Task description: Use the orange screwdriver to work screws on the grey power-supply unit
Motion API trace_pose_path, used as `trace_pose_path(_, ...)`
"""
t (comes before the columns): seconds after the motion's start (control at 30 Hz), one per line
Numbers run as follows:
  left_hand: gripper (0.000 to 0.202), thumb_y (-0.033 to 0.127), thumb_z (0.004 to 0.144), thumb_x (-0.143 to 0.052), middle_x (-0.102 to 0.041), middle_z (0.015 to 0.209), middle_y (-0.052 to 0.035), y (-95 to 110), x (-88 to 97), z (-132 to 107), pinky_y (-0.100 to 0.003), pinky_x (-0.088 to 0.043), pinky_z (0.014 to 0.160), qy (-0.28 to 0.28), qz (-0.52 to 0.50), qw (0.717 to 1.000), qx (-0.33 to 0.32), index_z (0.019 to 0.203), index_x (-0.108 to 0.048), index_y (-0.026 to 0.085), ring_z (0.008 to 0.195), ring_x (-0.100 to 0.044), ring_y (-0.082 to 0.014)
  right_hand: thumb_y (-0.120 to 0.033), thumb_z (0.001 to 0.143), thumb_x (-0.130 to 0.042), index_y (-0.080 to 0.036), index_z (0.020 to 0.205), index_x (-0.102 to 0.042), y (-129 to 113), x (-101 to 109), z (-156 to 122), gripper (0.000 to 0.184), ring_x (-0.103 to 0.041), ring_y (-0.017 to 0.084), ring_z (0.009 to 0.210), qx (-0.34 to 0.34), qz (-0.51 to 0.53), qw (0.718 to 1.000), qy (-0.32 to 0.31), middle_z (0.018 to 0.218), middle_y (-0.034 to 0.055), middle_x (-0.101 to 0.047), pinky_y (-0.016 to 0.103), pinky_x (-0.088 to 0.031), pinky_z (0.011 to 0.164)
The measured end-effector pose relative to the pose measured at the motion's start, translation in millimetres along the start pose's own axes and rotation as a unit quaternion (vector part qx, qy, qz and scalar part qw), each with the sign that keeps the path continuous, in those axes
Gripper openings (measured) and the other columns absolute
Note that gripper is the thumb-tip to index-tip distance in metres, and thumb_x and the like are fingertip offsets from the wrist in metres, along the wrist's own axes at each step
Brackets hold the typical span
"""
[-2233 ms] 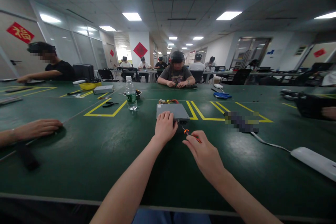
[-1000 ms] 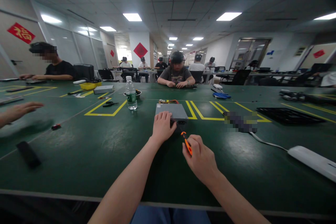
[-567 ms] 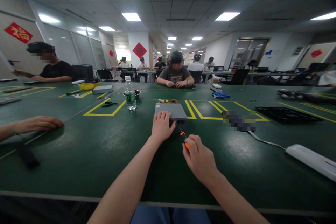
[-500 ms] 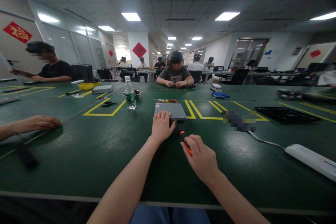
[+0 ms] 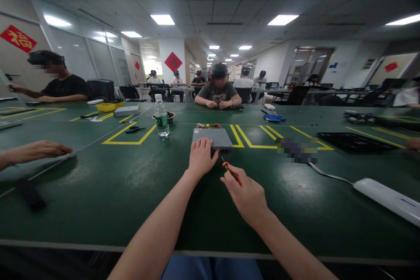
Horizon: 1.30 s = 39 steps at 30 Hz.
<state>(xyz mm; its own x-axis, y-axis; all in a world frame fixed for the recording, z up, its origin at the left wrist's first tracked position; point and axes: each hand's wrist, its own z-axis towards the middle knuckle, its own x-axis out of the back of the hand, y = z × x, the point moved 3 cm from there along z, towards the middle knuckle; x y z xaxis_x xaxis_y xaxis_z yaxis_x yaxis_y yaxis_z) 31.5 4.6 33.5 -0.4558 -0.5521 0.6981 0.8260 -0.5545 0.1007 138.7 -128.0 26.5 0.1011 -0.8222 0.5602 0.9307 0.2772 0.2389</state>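
Orange plastic forms the handle of the screwdriver [image 5: 229, 169], which the right hand [image 5: 245, 194] pinches between thumb and curled fingers. The thin shaft points up and away from the person toward the near face of the grey metal box [image 5: 216, 136]; whether the tip touches that face cannot be told. The left hand [image 5: 202, 157] lies on the near left part of the box, fingers close together and bent over its top, clamping it against the green counter [image 5: 98, 192]. The box sits flat in front of the person, just beside the left end of a yellow tape outline [image 5: 249, 142]. Coloured wires [image 5: 207, 125] show at its far edge.

To the left of the box stands a clear water bottle [image 5: 161, 118], upright, with a dark bowl [image 5: 170, 116] behind it. To the right, well apart, a white power strip [image 5: 385, 194] lies on the counter with its cable [image 5: 323, 174] running toward the box side. A black tray [image 5: 356, 142] lies farther back. At the left edge a co-worker's hand [image 5: 37, 151] rests flat on the counter. Another person [image 5: 218, 92] sits opposite.
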Motion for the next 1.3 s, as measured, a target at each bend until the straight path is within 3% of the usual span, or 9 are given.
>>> trace_pose_path(0.1,0.030,0.036,0.082,-0.049,-0.053,0.116,-0.0088,0,0.0,0,-0.038,-0.034,0.092,-0.003,0.000,1.000,-0.002,0.107,-0.050,0.019,0.109,-0.045,-0.0240,-0.025,0.089,-0.048,-0.018,0.096,-0.053,0,0,0,0.011,-0.060,0.014,0.072,-0.008,0.008,1.000,0.001,0.102,0.0114,-0.059,0.025,-0.047,0.062)
trace_pose_path(0.23,0.031,0.037,0.082,-0.049,-0.052,0.117,-0.0087,-1,-0.9,1,-0.038,-0.034,0.093,-0.007,0.001,1.000,-0.002,0.107,-0.049,0.019,0.109,-0.045,-0.0240,-0.010,0.086,-0.041,-0.015,0.096,-0.052,-2,-1,1,0.016,-0.057,0.021,0.095,0.023,0.027,0.999,0.017,0.108,0.0165,-0.055,0.033,-0.047,0.078)
trace_pose_path(0.33,0.033,0.037,0.081,-0.050,-0.053,0.116,-0.0083,-1,-1.7,0,-0.038,-0.033,0.093,-0.005,0.003,1.000,-0.002,0.108,-0.049,0.019,0.109,-0.045,-0.0240,-0.008,0.087,-0.044,-0.016,0.096,-0.053,0,1,2,0.016,-0.059,0.018,0.088,0.033,0.018,0.998,0.054,0.101,0.0124,-0.060,0.031,-0.046,0.077)
trace_pose_path(0.47,0.032,0.037,0.081,-0.050,-0.053,0.117,-0.0083,-1,-2.4,-1,-0.038,-0.033,0.093,-0.003,0.005,1.000,-0.006,0.108,-0.049,0.019,0.109,-0.045,-0.0239,-0.028,0.086,-0.054,-0.017,0.095,-0.056,5,4,6,0.014,-0.060,0.016,0.073,0.005,0.014,0.998,0.061,0.088,0.0088,-0.064,0.027,-0.046,0.066)
trace_pose_path(0.7,0.032,0.037,0.081,-0.050,-0.053,0.117,-0.0087,-1,-2.1,0,-0.038,-0.033,0.093,0.001,0.010,1.000,-0.005,0.107,-0.049,0.019,0.109,-0.045,-0.0244,-0.016,0.087,-0.046,-0.013,0.094,-0.054,-3,2,6,0.012,-0.059,0.022,0.099,0.029,0.065,0.997,0.025,0.108,0.0160,-0.060,0.034,-0.048,0.082)
trace_pose_path(0.83,0.033,0.037,0.081,-0.050,-0.053,0.117,-0.0086,-1,-1.9,0,-0.038,-0.033,0.093,0.004,0.006,1.000,-0.004,0.108,-0.049,0.019,0.109,-0.045,-0.0241,-0.020,0.088,-0.049,-0.015,0.093,-0.052,3,3,5,0.007,-0.064,0.017,0.086,0.003,0.059,0.996,0.064,0.099,0.0108,-0.065,0.027,-0.050,0.076)
trace_pose_path(0.97,0.031,0.036,0.081,-0.051,-0.053,0.117,-0.0086,-1,-1.9,0,-0.038,-0.034,0.093,0.004,0.005,1.000,-0.004,0.107,-0.049,0.019,0.109,-0.045,-0.0239,-0.032,0.090,-0.046,-0.015,0.096,-0.049,5,2,5,0.018,-0.065,0.018,0.082,-0.019,0.045,0.997,0.062,0.098,0.0129,-0.065,0.027,-0.052,0.069)
trace_pose_path(1.1,0.031,0.037,0.081,-0.050,-0.053,0.116,-0.0089,-1,-2.0,-1,-0.038,-0.034,0.093,0.005,0.005,1.000,-0.005,0.107,-0.049,0.019,0.108,-0.045,-0.0241,-0.019,0.091,-0.041,-0.014,0.095,-0.050,0,2,5,0.011,-0.064,0.019,0.089,0.007,0.036,0.999,0.038,0.104,0.0137,-0.064,0.029,-0.050,0.075)
trace_pose_path(1.3,0.031,0.037,0.081,-0.050,-0.053,0.115,-0.0086,-2,-2.3,0,-0.038,-0.034,0.092,0.006,0.005,1.000,-0.005,0.107,-0.049,0.019,0.108,-0.045,-0.0244,-0.028,0.089,-0.050,-0.016,0.089,-0.053,8,5,6,0.012,-0.063,0.013,0.063,-0.041,-0.001,0.996,0.074,0.083,0.0042,-0.068,0.023,-0.044,0.059)
